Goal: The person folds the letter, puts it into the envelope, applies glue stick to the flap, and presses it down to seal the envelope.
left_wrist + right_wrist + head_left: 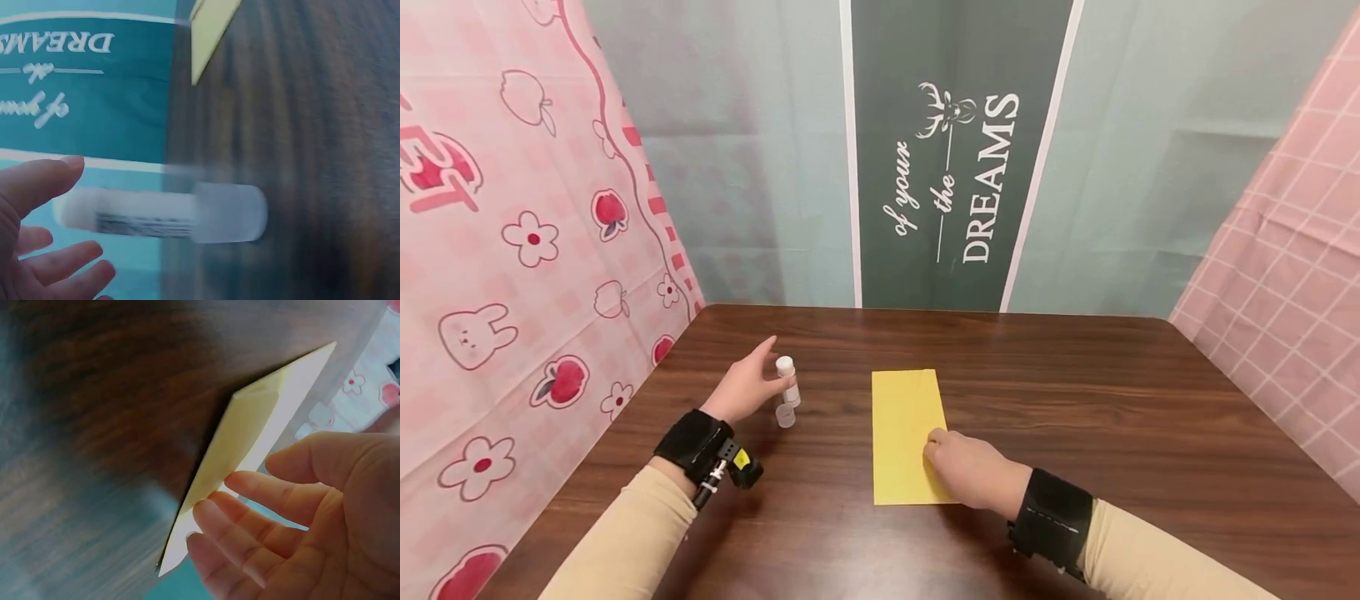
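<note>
Beside my left hand (748,387) a white glue stick (792,394) stands upright on the table, uncapped. Its clear cap (786,416) sits just in front of it and overlaps its lower end in the left wrist view. The thumb and fingers of that hand are spread, with the glue stick's white top (75,209) close ahead of them. A flat yellow paper (904,437), seemingly folded, lies near the table's middle. My right hand (966,471) is at its right edge. In the right wrist view, its fingertips (203,509) touch the paper, the thumb held apart.
The dark wooden table (1112,400) reaches to a grey-green curtain (760,167) with white lettering at the back. A pink patterned cloth (535,275) hangs along the left side and a pink checked cloth (1292,225) along the right.
</note>
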{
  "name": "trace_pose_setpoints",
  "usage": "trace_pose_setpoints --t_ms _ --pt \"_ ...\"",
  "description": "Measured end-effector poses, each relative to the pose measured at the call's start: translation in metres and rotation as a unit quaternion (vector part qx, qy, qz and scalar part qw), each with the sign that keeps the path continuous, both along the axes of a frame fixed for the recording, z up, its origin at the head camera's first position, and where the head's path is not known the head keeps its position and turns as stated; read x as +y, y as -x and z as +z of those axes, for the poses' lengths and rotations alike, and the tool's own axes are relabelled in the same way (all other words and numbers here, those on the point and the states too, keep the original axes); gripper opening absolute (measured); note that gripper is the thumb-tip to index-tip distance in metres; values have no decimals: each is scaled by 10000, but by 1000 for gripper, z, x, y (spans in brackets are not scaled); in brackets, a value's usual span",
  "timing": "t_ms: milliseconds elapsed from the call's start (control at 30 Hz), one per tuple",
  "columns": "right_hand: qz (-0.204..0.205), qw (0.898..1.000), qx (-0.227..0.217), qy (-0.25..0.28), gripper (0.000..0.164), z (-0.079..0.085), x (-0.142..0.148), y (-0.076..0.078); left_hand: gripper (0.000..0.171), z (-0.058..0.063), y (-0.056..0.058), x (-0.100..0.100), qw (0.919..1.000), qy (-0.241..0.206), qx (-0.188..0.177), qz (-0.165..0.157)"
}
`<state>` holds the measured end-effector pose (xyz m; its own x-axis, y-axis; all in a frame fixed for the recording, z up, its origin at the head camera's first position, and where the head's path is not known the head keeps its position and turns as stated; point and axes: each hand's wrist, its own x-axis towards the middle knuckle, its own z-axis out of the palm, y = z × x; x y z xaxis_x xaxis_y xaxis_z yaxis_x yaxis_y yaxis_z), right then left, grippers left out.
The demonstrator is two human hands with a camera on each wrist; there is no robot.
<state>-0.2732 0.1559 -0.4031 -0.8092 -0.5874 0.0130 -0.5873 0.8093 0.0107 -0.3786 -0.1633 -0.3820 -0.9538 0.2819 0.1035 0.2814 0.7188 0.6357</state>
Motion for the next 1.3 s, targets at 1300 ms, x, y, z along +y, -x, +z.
trace_pose_setpoints --t_ms 1300 --pt "-999 8886 -1594 4183 37 11 23 30 29 4 -48 146 9357 -3246 -948 -1007"
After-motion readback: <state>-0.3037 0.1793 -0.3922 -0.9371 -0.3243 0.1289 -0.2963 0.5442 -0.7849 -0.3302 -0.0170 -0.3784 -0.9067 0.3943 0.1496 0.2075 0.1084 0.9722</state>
